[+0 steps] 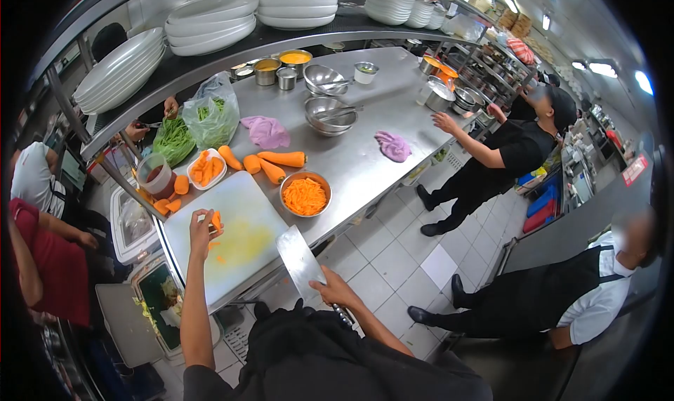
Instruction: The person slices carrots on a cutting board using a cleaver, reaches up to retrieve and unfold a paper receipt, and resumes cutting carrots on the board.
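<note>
I had the left hand grasping a carrot piece over the board, and the right hand clasping the knife. Cut carrots lay in the bowl, just beside the board.

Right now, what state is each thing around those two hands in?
Left hand: holding a carrot piece
Right hand: gripping the cleaver
Cleaver: blade bare
Cutting board: stained yellow, scraps on it
Metal bowl: filled with cut carrot
White container: open, holding carrot chunks
Long carrots: look whole
Plastic bag: bulging with greens
Purple cloths: crumpled
White plates: stacked
</note>
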### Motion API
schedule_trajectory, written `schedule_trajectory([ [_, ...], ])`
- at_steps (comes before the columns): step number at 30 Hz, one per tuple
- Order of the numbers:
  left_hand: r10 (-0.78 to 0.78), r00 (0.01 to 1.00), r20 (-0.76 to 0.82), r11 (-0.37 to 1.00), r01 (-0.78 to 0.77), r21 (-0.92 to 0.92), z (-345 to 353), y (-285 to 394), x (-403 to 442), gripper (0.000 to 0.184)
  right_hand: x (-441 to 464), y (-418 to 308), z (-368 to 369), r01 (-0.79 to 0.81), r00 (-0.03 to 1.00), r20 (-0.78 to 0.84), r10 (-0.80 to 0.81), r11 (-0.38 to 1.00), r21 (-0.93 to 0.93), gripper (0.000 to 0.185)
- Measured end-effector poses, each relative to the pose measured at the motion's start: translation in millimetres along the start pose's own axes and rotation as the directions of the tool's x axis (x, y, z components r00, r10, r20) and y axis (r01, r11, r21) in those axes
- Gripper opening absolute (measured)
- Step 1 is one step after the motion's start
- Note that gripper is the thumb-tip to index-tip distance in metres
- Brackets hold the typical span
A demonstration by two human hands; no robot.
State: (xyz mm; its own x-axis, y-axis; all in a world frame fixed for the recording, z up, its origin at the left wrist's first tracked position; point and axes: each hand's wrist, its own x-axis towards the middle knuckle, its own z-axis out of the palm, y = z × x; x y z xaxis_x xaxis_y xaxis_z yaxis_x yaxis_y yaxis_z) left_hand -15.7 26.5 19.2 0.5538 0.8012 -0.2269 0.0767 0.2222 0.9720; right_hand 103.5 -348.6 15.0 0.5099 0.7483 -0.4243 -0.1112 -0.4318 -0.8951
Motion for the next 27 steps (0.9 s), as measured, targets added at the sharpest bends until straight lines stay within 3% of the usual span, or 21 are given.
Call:
schedule_trajectory([
  [27,-0.002,1.0,-0.002,1.0,0.002,-0.015,-13,-25,0,0.028,1,-2,7,-0.042,0.999,-0.001,0.042,0.998,-0.053,0.043],
])
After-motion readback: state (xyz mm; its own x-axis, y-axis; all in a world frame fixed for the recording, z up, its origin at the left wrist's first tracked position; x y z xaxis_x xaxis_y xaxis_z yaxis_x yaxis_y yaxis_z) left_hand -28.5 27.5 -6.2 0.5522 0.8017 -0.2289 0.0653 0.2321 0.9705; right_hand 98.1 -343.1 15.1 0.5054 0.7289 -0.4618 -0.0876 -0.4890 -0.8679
